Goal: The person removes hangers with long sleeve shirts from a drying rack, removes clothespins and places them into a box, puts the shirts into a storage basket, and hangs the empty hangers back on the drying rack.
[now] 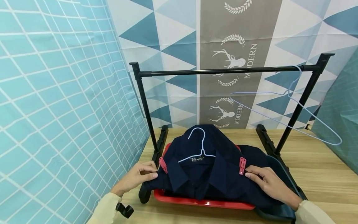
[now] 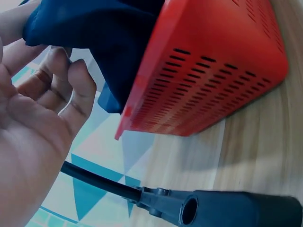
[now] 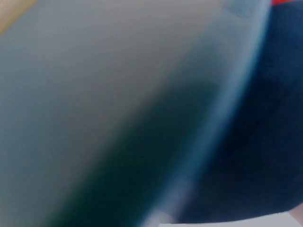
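Observation:
A navy collared shirt (image 1: 184, 174) is spread over a red basket (image 1: 204, 203), its collar facing me. A pale blue wire hanger (image 1: 202, 146) sits inside the neck, hook upward. One pink clothespin (image 1: 163, 165) is clipped at the left shoulder and another pink clothespin (image 1: 242, 165) at the right. My left hand (image 1: 138, 175) pinches the shirt's left shoulder edge between thumb and fingers. My right hand (image 1: 269, 183) pinches the fabric just beside the right clothespin. In the right wrist view, navy cloth (image 3: 265, 132) appears blurred, with that hand mostly out of frame.
A black rack with a horizontal bar (image 1: 223, 71) stands around the basket, its feet on the wooden table (image 1: 316, 165). A second blue hanger (image 1: 288, 92) hangs at the bar's right end. Right of the basket is a dark teal tub (image 1: 279, 211). Patterned sheets enclose the back and sides.

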The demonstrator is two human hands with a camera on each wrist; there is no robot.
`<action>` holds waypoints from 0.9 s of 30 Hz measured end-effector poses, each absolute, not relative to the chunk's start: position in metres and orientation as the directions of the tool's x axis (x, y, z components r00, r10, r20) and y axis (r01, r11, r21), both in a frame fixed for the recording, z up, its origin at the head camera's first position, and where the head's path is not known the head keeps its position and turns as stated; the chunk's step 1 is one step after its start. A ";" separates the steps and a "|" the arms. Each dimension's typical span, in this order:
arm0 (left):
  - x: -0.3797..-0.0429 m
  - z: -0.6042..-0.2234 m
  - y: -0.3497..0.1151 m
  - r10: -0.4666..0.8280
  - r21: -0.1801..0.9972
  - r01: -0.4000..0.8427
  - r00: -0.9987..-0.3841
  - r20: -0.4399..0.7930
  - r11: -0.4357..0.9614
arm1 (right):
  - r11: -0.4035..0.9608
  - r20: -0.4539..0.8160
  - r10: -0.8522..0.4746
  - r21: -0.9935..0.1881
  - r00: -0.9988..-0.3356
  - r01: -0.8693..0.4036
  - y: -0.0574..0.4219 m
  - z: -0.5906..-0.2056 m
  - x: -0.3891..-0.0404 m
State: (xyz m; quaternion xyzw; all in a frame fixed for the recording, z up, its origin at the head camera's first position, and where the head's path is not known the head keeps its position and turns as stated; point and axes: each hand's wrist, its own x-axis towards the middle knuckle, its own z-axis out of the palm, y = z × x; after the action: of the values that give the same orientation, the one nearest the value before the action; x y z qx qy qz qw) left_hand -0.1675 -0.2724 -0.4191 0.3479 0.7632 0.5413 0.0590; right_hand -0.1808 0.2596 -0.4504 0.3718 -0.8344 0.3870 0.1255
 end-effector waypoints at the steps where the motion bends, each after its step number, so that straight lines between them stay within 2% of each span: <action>1: -0.168 -0.418 -0.273 0.600 0.870 0.467 -0.746 0.289 0.160 | 0.430 0.501 -0.520 -0.546 -0.692 -0.719 0.260 -0.450 -0.181; 7: -0.170 -0.420 -0.276 0.650 0.887 0.454 -0.699 0.296 0.085 | 0.470 0.502 -0.506 -0.522 -0.702 -0.712 0.259 -0.449 -0.182; 12: -0.170 -0.425 -0.277 0.681 0.887 0.454 -0.677 0.279 0.088 | 0.539 0.484 -0.471 -0.504 -0.738 -0.675 0.260 -0.449 -0.182; 17: -0.169 -0.426 -0.277 0.677 0.889 0.447 -0.684 0.270 0.097 | 0.603 0.455 -0.427 -0.501 -0.781 -0.621 0.261 -0.441 -0.178; 22: -0.169 -0.428 -0.277 0.656 0.893 0.436 -0.708 0.262 0.114 | 0.592 0.343 -0.423 -0.597 -0.839 -0.542 0.263 -0.426 -0.173; 27: -0.167 -0.428 -0.277 0.642 0.895 0.425 -0.726 0.247 0.136 | 0.553 0.229 -0.459 -0.683 -0.858 -0.478 0.263 -0.409 -0.171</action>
State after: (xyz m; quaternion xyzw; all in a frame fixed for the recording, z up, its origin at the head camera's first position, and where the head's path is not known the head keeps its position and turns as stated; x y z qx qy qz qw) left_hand -0.1674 -0.2769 -0.4283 0.3568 0.7474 0.5517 0.0983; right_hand -0.1709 0.2625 -0.4086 0.2659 -0.8811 0.3910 0.0118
